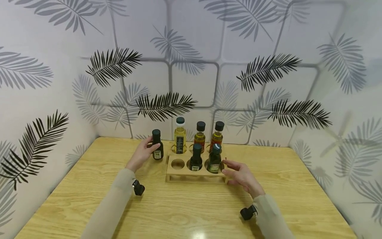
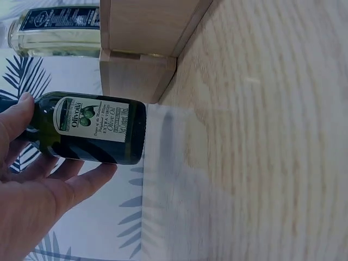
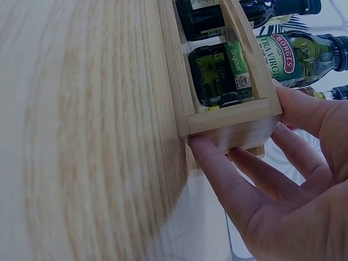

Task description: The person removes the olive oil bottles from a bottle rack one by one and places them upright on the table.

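My left hand (image 1: 142, 153) grips a dark green olive oil bottle (image 1: 158, 150) by its upper part, left of the wooden rack (image 1: 191, 172). In the left wrist view, the bottle's label (image 2: 93, 117) faces the camera and the fingers (image 2: 81, 182) curl behind it. My right hand (image 1: 241, 176) touches the rack's right end, thumb near the top edge and fingers along the side panel (image 3: 234, 133). The rack's front row has a vacant left hole (image 1: 178, 164), a dark bottle (image 1: 196, 159) in the middle and a Borges bottle (image 1: 214, 161) on the right.
Behind, the rack's back row holds a pale yellow oil bottle (image 1: 179, 137) and two bottles with red-and-yellow labels (image 1: 199, 137). A leaf-patterned wall (image 1: 194, 83) stands behind the wooden table (image 1: 185, 212).
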{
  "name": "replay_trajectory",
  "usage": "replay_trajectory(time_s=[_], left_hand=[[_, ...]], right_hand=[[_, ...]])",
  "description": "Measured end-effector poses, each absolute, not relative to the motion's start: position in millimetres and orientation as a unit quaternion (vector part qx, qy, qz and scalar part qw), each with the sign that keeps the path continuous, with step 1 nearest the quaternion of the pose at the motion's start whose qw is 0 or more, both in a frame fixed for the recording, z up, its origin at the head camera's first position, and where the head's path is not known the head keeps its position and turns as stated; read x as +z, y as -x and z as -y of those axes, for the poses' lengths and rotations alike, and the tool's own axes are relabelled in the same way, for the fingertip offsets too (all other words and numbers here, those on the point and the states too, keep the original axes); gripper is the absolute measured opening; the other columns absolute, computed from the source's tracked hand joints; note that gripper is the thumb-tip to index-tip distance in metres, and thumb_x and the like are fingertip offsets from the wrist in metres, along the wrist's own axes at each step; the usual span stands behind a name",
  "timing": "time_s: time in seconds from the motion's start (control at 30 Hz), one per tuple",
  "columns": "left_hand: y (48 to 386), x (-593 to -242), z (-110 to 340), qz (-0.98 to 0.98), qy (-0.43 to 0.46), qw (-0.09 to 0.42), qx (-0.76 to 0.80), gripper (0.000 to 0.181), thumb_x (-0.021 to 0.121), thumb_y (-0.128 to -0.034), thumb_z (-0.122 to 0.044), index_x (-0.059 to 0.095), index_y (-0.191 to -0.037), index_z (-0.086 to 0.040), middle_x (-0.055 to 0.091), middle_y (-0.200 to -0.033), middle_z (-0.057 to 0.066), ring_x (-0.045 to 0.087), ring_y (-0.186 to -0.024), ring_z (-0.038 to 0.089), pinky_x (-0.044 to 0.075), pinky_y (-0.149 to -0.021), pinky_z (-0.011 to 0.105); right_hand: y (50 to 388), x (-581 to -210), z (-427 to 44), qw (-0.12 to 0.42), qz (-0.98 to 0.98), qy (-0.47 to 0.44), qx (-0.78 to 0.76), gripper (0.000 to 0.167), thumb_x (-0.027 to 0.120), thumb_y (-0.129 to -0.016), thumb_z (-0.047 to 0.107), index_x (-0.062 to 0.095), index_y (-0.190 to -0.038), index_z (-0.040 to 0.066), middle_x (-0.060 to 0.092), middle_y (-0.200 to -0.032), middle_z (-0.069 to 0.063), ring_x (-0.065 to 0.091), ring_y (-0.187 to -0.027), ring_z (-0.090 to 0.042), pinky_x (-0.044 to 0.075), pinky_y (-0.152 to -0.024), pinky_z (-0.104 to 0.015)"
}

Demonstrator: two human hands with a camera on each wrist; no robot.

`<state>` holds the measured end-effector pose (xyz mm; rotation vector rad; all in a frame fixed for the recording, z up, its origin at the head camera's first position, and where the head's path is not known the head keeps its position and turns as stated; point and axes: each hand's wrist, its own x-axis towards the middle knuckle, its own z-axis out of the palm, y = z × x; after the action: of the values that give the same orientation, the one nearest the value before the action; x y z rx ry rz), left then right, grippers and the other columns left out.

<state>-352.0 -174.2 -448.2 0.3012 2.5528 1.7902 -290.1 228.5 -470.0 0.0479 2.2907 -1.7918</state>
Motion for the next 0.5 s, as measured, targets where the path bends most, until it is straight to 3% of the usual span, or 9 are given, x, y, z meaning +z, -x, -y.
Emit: replay_trajectory(time_s=[0.5], left_hand=[[364, -459, 182, -0.820, -0.103, 0.005, 0.563, 0.055, 0.051, -0.1036, -0.027, 0.034, -0.153, -0.013, 0.037, -0.152, 0.019, 0.040, -0.136, 0.042, 0.037, -0.109, 0.059]], right_hand=[[289, -471, -229, 0.116, -0.786, -0.014, -0.607, 0.055, 0.068, -0.093, 0.017, 0.050, -0.144, 0.010, 0.035, -0.154, -0.025, 0.053, -0.126, -0.032, 0.058, -0.085, -0.044]])
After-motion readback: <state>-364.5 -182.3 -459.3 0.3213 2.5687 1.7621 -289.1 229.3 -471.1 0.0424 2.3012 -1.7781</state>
